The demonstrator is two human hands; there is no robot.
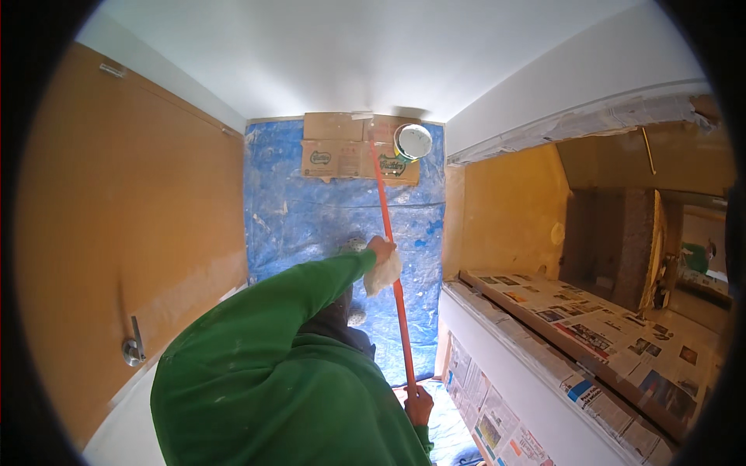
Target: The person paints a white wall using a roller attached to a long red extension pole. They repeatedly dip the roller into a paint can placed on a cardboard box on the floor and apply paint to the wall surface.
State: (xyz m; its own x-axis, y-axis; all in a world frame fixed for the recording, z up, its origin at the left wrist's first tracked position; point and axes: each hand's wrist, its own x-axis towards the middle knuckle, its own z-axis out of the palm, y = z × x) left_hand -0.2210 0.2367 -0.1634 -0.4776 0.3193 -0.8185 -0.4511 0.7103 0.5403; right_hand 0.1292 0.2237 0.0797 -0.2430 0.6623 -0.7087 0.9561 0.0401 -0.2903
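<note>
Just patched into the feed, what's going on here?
A person in a green sleeve grips a long red pole with both hands: left hand mid-pole with a white rag, right hand at the near end. The far end reaches toward an open paint can on cardboard over a blue floor sheet.

A blue plastic sheet (326, 210) covers the floor, with flattened cardboard (342, 147) and a paint can (413, 141) on top.

- A long red-orange pole (392, 264) runs slantwise, gripped low by the right hand's fingers (418, 404) and higher up by the left hand's fingers (381, 248).
- A crumpled white cloth (382, 273) bunches just under the left fingers, against the pole.
</note>
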